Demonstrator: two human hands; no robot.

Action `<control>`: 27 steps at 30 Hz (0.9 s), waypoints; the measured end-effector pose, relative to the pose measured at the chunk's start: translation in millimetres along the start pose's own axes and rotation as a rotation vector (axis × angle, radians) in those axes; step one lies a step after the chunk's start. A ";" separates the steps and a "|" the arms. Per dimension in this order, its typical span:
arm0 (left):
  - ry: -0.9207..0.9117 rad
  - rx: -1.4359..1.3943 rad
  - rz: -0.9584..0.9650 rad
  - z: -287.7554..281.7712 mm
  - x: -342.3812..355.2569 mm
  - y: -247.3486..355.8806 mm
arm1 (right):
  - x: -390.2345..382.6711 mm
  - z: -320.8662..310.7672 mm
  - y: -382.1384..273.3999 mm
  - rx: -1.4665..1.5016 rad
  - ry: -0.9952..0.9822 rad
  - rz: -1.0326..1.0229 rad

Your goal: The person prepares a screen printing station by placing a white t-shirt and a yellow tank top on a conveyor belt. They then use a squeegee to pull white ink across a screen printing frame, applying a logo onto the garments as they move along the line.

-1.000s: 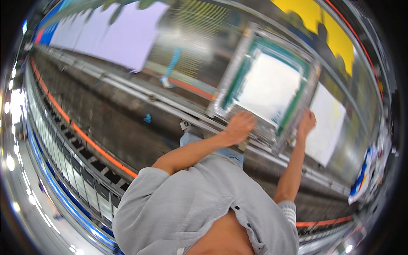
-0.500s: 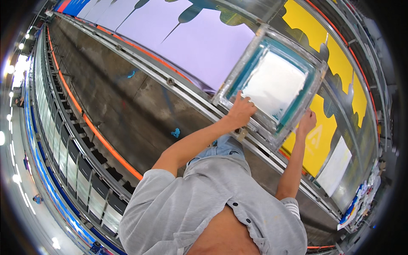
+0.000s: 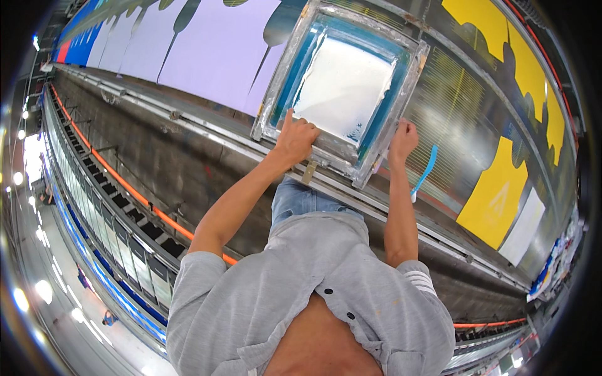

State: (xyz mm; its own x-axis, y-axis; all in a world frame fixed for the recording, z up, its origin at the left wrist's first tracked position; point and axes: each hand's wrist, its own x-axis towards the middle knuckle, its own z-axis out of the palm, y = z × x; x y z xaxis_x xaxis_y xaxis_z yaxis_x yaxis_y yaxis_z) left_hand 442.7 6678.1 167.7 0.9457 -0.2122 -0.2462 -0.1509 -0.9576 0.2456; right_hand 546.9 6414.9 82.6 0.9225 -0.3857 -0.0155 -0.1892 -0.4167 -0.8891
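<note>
A screen printing frame (image 3: 409,81) with a grey, taped-looking border rests on the long table in front of me. Teal surrounds its white middle area, where a thick white layer lies. My left hand (image 3: 297,139) grips the near-left part of the frame, with its index finger stretched along the top. At the frame's right edge, my right hand (image 3: 402,143) is closed in a pinch; its fingertips are partly hidden. Beyond the frame's left side lies a lavender panel (image 3: 216,53) with dark, drop-like shapes beside it.
Yellow panels (image 3: 498,194) and a white sheet (image 3: 523,229) lie farther right on the table. A blue strip (image 3: 429,168) is near my right forearm. A metal rail (image 3: 207,133) runs along the near edge. Another long table (image 3: 103,210) stands across the aisle at left.
The frame has moved left along the table with both hands, now covering part of the lavender panel. Bare table and the blue strip show between the frame and the yellow panel.
</note>
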 end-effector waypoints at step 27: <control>-0.169 -0.031 -0.003 -35.2 62.3 -26.7 | -2.2 7.6 -122.5 -0.331 -0.695 -0.430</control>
State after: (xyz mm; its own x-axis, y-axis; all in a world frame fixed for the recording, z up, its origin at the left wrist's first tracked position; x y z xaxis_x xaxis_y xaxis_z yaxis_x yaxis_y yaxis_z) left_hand 515.7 6697.4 178.8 0.8837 -0.2416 -0.4008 -0.1367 -0.9524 0.2726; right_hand 570.6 6473.1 188.1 0.9117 0.4029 -0.0804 0.2336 -0.6693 -0.7053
